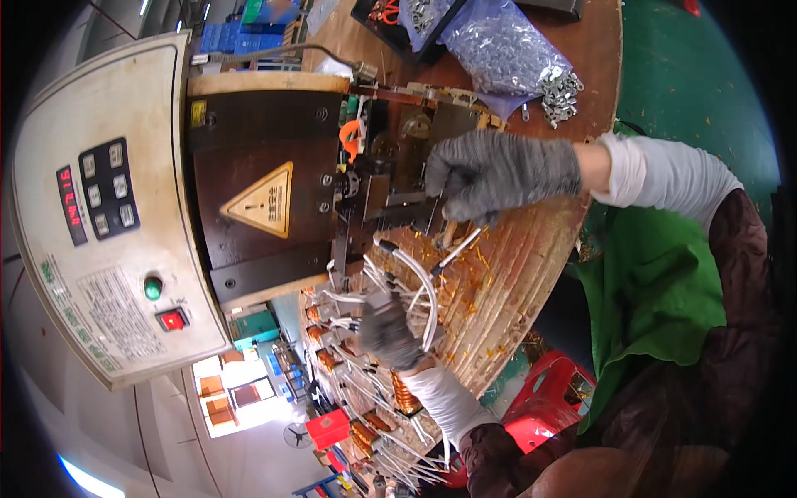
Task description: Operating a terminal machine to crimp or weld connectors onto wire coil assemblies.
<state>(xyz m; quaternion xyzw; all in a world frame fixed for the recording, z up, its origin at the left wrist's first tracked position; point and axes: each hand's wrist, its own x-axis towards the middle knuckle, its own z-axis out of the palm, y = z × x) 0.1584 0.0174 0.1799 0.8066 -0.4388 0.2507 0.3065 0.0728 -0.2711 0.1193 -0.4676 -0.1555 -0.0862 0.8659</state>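
My right hand point(502, 176), in a grey knitted glove, is in the upper part of the view beside the working end of a press machine point(390, 178). Its fingers are curled and hide whatever is between them. Lower in the view my left hand point(388, 330), gloved alike and slightly blurred, is closed around white cable among the leads. A thick white cable point(425, 286) loops beside it. Between the hands lies a cable end with a black sleeve point(437, 270) and a bare tip. Copper coils point(405, 392) with white leads lie past my left hand.
The machine's pale control box point(124, 290) has a lit display, a green button and a red switch. A bag of metal terminals point(506, 54) lies at the top, a loose pile point(561, 95) beside it. Yellow scraps litter the wooden table point(531, 257). A red stool point(540, 398) stands below.
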